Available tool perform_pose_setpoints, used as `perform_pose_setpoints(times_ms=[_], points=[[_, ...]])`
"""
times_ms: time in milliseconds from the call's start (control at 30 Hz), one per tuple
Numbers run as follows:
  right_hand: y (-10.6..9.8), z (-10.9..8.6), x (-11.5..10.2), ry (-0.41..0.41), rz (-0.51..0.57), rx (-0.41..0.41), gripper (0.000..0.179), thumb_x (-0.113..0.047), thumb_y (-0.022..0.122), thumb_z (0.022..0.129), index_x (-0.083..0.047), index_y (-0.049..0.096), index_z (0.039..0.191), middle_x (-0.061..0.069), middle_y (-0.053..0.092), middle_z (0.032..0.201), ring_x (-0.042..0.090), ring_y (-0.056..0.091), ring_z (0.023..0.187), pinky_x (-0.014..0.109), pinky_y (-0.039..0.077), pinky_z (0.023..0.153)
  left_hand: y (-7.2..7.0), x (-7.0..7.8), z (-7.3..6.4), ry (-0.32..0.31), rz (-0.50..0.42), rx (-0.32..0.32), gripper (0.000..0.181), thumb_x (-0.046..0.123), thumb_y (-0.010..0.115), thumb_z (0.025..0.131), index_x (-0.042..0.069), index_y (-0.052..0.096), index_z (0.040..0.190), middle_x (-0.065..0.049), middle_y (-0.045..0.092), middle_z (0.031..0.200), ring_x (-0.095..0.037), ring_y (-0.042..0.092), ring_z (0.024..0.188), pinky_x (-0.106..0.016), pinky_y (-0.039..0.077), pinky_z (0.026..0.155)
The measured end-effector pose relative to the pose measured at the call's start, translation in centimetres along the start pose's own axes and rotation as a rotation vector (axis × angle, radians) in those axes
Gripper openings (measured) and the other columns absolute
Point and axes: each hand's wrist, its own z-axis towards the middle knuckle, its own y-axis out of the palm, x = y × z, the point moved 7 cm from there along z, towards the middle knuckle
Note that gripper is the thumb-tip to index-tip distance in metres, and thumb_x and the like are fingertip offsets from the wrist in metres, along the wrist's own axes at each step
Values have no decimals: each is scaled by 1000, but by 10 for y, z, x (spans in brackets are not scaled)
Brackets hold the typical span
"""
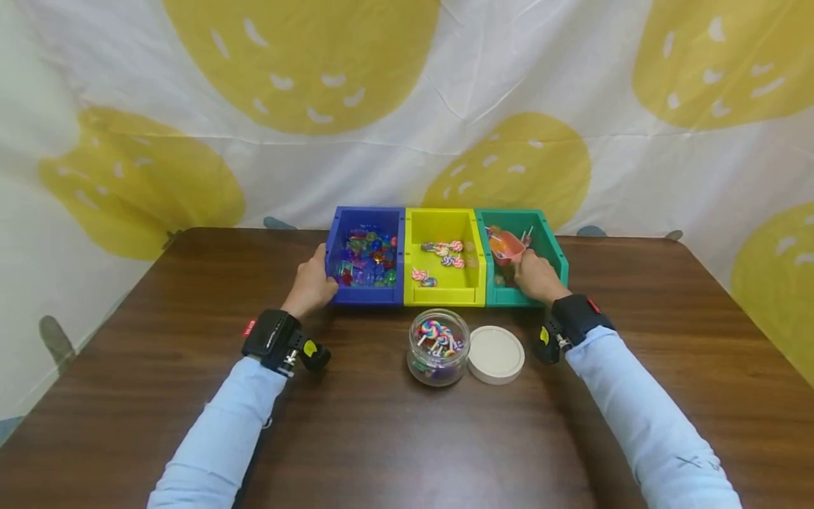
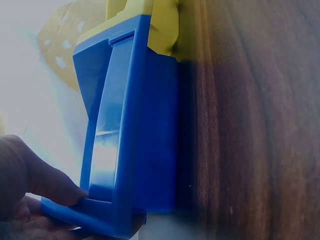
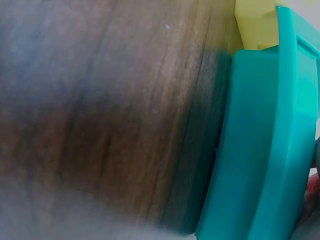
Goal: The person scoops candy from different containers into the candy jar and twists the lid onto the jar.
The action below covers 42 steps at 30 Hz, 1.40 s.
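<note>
My left hand (image 1: 311,283) grips the left wall of the blue bin (image 1: 367,295). In the left wrist view its thumb (image 2: 52,184) presses on the bin's rim. My right hand (image 1: 539,277) reaches into the green bin (image 1: 557,256) and holds a pink scoop (image 1: 506,245) with something orange in its bowl. Small candy-like pieces lie around the scoop, partly hidden by it and the hand. Colourful clear beads (image 1: 370,258) fill the floor of the blue bin. In the right wrist view the green bin's wall (image 3: 252,145) hides most of the hand.
Between the two bins sits a yellow bin (image 1: 445,297) with several swirl lollipop pieces (image 1: 450,260). In front stands an uncovered glass jar (image 1: 437,371) with lollipop pieces inside. Its white lid (image 1: 496,355) lies beside it on the wooden table (image 1: 407,445). A patterned cloth hangs behind.
</note>
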Motion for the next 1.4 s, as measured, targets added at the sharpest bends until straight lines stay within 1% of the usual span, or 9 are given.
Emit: perform_pose_setpoints(times_ms=[333, 533, 667, 833, 933, 1067, 1167, 1267, 1400], points=[[24, 33, 46, -20, 38, 97, 58, -47, 29, 93, 8, 43, 101, 25, 54, 84, 36, 54, 71, 44, 43, 57, 1, -3, 2, -33, -11, -28, 59, -5, 42, 86, 0, 15, 138, -29, 36, 131, -38, 42, 116, -51, 34, 97], [17, 31, 47, -45, 69, 105, 58, -46, 34, 92, 11, 44, 100, 23, 51, 83, 36, 52, 69, 42, 44, 58, 0, -2, 2, -25, -26, -22, 58, -5, 41, 86, 0, 15, 138, -28, 36, 131, -39, 41, 117, -51, 34, 97], [-15, -2, 10, -41, 75, 134, 54, -41, 32, 93, 11, 44, 92, 23, 52, 78, 38, 54, 68, 38, 44, 56, 1, -4, 1, -31, -29, -32, 62, -3, 39, 88, 0, 7, 140, -28, 29, 137, -39, 36, 121, -50, 30, 100], [-55, -50, -44, 15, 101, 95, 32, -12, 34, 93, 18, 45, 94, 33, 52, 88, 42, 53, 76, 43, 43, 61, 0, -4, -1, -15, -1, -11, 65, 5, 41, 90, -3, 1, 140, -28, 18, 141, -39, 24, 128, -48, 21, 105], [-62, -55, -46, -5, 100, 129, 29, -10, 37, 92, 17, 47, 90, 29, 52, 82, 38, 51, 71, 44, 42, 60, -6, 2, -3, 56, -12, 81, 63, 8, 45, 89, -6, 10, 139, -28, 21, 141, -39, 24, 128, -46, 21, 106], [-67, -59, -44, -18, 112, 120, 29, -12, 38, 93, 15, 48, 90, 20, 48, 75, 34, 48, 67, 39, 41, 58, -19, 16, -11, 213, -85, 282, 52, 5, 49, 86, -7, 30, 133, -26, 36, 133, -37, 35, 122, -45, 28, 103], [-70, -64, -43, -26, 128, 106, 28, -13, 40, 94, 13, 49, 88, 15, 45, 71, 31, 46, 65, 33, 37, 55, -25, 27, -18, 329, -135, 380, 44, 3, 51, 85, -6, 41, 126, -24, 45, 127, -35, 43, 117, -45, 33, 99], [-74, -69, -41, -29, 145, 96, 29, -16, 41, 94, 11, 50, 86, 12, 43, 68, 28, 45, 63, 28, 33, 52, -23, 36, -22, 395, -156, 372, 40, 3, 52, 85, -5, 44, 124, -23, 48, 125, -35, 46, 114, -46, 37, 96], [-78, -76, -40, -36, 162, 74, 33, -20, 43, 94, 13, 50, 93, 10, 42, 67, 24, 43, 62, 26, 30, 50, -14, 46, -24, 452, -205, 250, 39, 4, 54, 86, -5, 44, 123, -23, 49, 123, -33, 46, 114, -45, 40, 93]])
